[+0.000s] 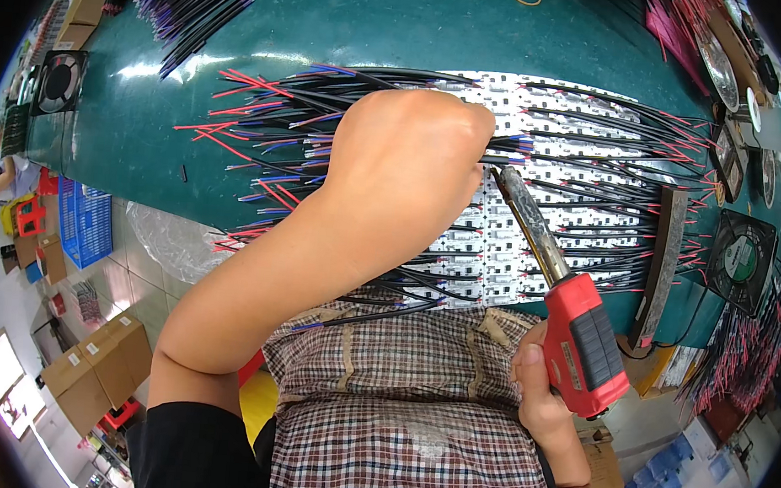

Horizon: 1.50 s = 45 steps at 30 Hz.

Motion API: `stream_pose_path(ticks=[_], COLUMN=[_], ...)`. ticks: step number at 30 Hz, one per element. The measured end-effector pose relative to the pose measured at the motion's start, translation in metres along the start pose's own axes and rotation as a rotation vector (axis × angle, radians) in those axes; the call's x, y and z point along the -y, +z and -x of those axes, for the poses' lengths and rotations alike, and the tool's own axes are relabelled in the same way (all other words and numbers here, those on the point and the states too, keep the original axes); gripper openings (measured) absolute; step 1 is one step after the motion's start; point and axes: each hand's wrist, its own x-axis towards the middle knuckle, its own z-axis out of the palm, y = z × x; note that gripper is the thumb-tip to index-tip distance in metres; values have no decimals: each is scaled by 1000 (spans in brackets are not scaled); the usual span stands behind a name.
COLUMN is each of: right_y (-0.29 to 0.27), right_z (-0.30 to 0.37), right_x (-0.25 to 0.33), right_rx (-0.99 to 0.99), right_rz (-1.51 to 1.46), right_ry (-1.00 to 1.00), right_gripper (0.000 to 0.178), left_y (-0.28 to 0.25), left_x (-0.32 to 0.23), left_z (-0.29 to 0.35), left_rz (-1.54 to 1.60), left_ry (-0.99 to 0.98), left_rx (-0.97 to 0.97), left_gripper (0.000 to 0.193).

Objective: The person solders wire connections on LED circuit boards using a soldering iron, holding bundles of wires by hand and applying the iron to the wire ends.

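The white circuit boards lie side by side as a sheet on the near part of the green table, with rows of black wires running out to the right and more loose wires fanning to the left. The metal barrel of the red soldering iron slants across them, its tip just beside the left hand; whether it touches a board cannot be told.

That closeness is the main danger: a small slip of the iron could burn a finger. The left hand is curled over the boards, back up, with its fingertips hidden, so I cannot tell whether it pinches a wire. The right hand is wrapped around the iron's handle from the near side.

The barrel also passes low over wires on the right; if it dips, it could melt their black covering. Because wire ends crowd together beside the left hand, stray solder could bridge neighbouring spots. The left forearm crosses the loose wires, and a sleeve or elbow catching them could drag the boards askew.

Farther right, a dark bar lies across wires; if knocked, it could tug them. Beyond it stands a black fan.
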Motion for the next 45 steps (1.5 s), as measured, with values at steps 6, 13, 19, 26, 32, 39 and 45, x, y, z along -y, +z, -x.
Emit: stream_pose_path(ticks=[6,13,19,26,32,39,45], right_y=[5,7,4,5,-2,-9,-8], right_z=[0,0,-2,4,13,25,25], right_x=[-7,-4,-4,-1,-6,-19,-25], right_rx=[-42,-141,-152,-179,-151,-48,25], right_rz=[18,-183,-224,-283,-245,8,77], right_ry=[-166,-158,-182,-157,-133,-137,-95], right_gripper=[10,10,8,9,14,33,25], left_y=[0,-3,-11,-11,-19,-2,6], left_x=[-1,-1,-2,-5,-21,-20,-19], left_z=[-4,-3,-2,4,16,25,24], left_rz=[-43,-73,123,61,222,141,102], left_ry=[8,-36,-142,2,-172,-169,-141], left_rx=[43,117,106,-192,-116,-88,-109], left_gripper=[15,16,20,19,12,10,12])
